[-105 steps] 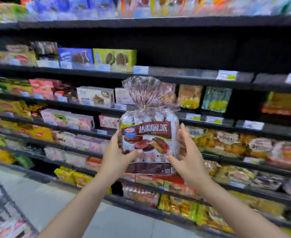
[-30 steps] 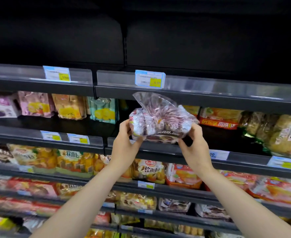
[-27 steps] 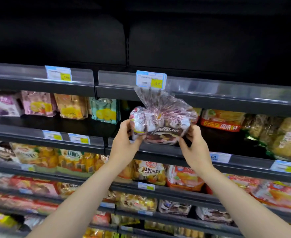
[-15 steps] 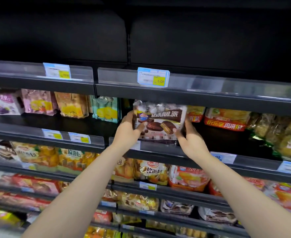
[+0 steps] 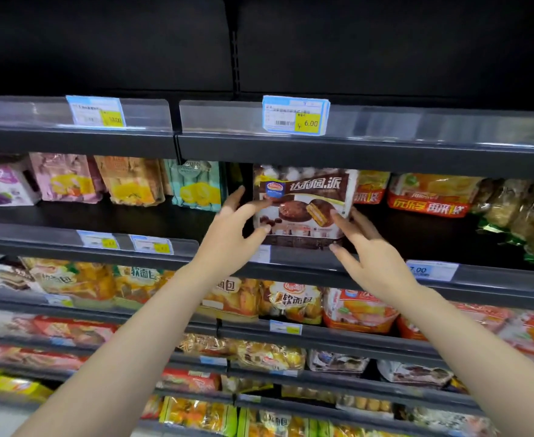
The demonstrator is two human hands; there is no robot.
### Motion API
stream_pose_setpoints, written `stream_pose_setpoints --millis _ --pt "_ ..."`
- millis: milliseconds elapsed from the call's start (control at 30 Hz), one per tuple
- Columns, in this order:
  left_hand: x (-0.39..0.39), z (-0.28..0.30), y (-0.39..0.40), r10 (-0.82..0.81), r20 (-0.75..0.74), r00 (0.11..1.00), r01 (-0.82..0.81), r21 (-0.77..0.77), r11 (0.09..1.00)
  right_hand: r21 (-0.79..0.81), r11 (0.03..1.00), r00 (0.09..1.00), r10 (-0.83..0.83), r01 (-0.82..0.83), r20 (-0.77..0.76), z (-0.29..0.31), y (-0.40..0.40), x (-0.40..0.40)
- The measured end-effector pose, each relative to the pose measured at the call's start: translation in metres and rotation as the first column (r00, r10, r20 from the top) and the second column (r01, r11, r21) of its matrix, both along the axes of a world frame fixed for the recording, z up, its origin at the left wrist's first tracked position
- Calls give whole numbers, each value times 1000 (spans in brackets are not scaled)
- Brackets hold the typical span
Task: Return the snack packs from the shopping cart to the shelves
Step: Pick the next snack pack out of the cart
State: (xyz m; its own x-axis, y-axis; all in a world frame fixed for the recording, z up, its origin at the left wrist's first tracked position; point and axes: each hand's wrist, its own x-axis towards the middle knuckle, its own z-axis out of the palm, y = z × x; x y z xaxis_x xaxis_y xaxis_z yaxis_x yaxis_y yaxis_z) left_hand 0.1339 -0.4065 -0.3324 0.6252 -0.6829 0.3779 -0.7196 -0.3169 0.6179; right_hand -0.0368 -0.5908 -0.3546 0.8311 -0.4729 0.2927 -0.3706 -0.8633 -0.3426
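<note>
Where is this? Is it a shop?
Most likely yes, a supermarket snack aisle. Long dark shelves hold rows of wrapped cakes and breads, price tags are clipped along the shelf edges, and two hands are setting a brown snack pack on a shelf.

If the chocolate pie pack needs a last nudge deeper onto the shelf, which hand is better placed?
Probably the right hand: its fingertips lie on the chocolate pie pack front. The left hand sits at its left edge, fingers spread.
</note>
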Motion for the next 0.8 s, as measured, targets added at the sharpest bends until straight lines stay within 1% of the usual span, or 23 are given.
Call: stream_pose_setpoints --millis 67,133,300,400,500,667,800 --pt "4 -3 -6 -51 -72 996 55 62 997 18 1000 996 -13 15 -92 4 3 8" --pt "8 -4 -12 -80 -100 992 88 83 993 29 999 990 -18 23 -139 9 3 15" --pt "19 -2 -24 -51 -99 994 61 102 993 66 998 978 31 -17 -204 15 -1 30" --pt "30 1 -29 -36 -94 995 51 157 986 108 994 970 53 -28 -236 17 -6 41" --pt "40 4 -38 -38 -59 998 51 223 974 136 991 964 56 -21 -261 20 -11 53" --pt "57 0 -49 -45 21 999 35 347 937 134 990 967 64 -32 -245 20 -21 74" --pt "68 -1 -53 -68 114 991 14 420 908 158 986 966 94 -56 -243 20 -29 81"
